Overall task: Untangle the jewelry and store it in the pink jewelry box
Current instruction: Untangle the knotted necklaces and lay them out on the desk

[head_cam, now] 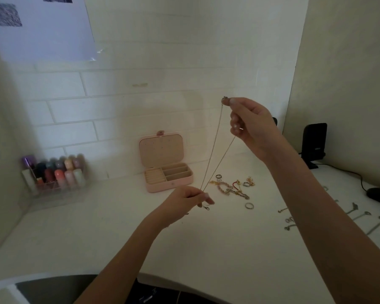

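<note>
Left hand (185, 199): nearest item, low over the desk, fingers curled and pinching the lower end of a thin gold necklace (213, 150); a small lobster clasp (206, 207) dangles just below the fingertips.

Right hand (248, 121): raised well above the left, thumb and forefinger pinching the necklace's upper end at what looks like a small pendant (224, 98); the remaining fingers are curled, and a second strand passes near them, exact contact too fine to tell.

Necklace: two strands run taut between the hands, meeting at the left pinch and spreading toward the right. No knot is visible along the span, though the chain is too fine to be sure.

Handling note (judgement): the chain appears nearly freed. Best practice is to keep light tension only, so that any remaining twist shows without tightening, then let the strands hang and coil them loosely before lowering. Hard pulling risks snapping fine links.

Jewelry pile (230, 187): on the white desk (97, 233) just beyond the left hand; bracelets, rings and charms, several touching or overlapping, not yet sorted. A single ring (249, 205) lies apart, nearer.

Pink jewelry box (168, 176): beyond and left of the pile, lid upright and open, ring rolls at left, divided compartments at right, seemingly unfilled. Destination for the necklace; one of the long right compartments would suit.

Bottle organiser (53, 174): far left, against the tiled wall.
</note>
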`<state>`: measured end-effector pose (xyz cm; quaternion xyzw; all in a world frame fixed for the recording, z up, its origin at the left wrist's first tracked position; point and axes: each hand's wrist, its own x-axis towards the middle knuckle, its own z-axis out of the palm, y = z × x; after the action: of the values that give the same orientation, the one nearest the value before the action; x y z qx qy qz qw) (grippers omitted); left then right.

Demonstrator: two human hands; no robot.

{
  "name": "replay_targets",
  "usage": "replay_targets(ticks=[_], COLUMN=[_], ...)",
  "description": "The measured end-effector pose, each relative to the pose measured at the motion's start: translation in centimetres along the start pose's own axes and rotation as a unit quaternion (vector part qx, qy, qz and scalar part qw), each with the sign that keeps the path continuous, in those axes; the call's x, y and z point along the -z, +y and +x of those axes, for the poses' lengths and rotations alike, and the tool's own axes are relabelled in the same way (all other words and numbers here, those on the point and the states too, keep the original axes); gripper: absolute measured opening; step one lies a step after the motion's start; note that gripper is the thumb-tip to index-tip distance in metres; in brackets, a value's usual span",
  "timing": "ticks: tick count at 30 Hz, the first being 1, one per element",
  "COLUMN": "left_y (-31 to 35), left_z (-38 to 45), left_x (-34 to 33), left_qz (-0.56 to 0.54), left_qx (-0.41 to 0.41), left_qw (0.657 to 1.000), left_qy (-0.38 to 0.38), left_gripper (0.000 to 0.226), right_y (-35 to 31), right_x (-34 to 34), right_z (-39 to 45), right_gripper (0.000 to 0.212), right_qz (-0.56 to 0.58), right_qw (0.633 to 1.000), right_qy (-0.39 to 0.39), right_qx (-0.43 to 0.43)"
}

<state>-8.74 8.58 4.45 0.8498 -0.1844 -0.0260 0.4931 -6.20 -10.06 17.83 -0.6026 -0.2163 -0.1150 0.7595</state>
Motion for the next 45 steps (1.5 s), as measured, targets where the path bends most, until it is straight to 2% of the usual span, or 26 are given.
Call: replay_targets(ticks=[7,17,24,27,30,35,38,39,40,42,43,45], left_y=[-2.4,-3.5,-3.5,-3.6,-3.7,-2.7,-1.5,-1.3,-1.0,-0.7,-0.6,-0.4], left_z=[-2.1,-4.0,-4.7,-5.0,-5.4,-5.3,-5.2,-5.1,-5.0,-4.8,-4.7,-4.4], left_x=[2.0,4.5,6.2,6.6,6.6,5.1,4.3,4.1,3.8,3.5,3.3,3.0], left_qz=[-0.018,-0.047,-0.048,-0.043,-0.032,-0.054,-0.037,-0.036,-0.036,-0.041,-0.043,-0.045], left_qx=[0.057,0.082,0.089,0.105,0.11,0.117,0.104,0.099,0.097,0.096,0.097,0.101], left_qw=[0.998,0.994,0.991,0.986,0.984,0.979,0.977,0.975,0.974,0.971,0.97,0.968], left_qy=[-0.026,-0.053,-0.089,-0.12,-0.135,-0.155,-0.182,-0.194,-0.203,-0.216,-0.22,-0.225], left_gripper=[0.027,0.03,0.034,0.041,0.055,0.038,0.038,0.037,0.037,0.038,0.038,0.038], right_y=[1.7,5.3,8.3,9.6,10.4,10.7,10.2,10.0,9.7,9.2,9.1,8.9], right_x=[2.8,5.1,6.0,6.3,6.1,5.3,4.5,4.3,3.9,2.7,1.9,0.1], right_z=[-1.1,-4.1,-6.0,-6.6,-7.1,-7.4,-7.4,-7.3,-7.3,-7.4,-7.5,-7.9], right_gripper=[0.015,0.017,0.013,0.012,0.011,0.012,0.012,0.013,0.014,0.014,0.015,0.022], right_qz=[-0.076,-0.108,-0.23,-0.309,-0.408,-0.501,-0.591,-0.601,-0.595,-0.537,-0.504,-0.442], right_qw=[0.994,0.981,0.94,0.911,0.865,0.79,0.728,0.727,0.741,0.802,0.824,0.84], right_qy=[0.06,0.112,0.15,0.106,0.021,-0.118,-0.186,-0.189,-0.186,-0.187,-0.207,-0.281], right_qx=[-0.039,-0.116,-0.204,-0.25,-0.29,-0.334,-0.294,-0.274,-0.248,-0.183,-0.154,-0.139])
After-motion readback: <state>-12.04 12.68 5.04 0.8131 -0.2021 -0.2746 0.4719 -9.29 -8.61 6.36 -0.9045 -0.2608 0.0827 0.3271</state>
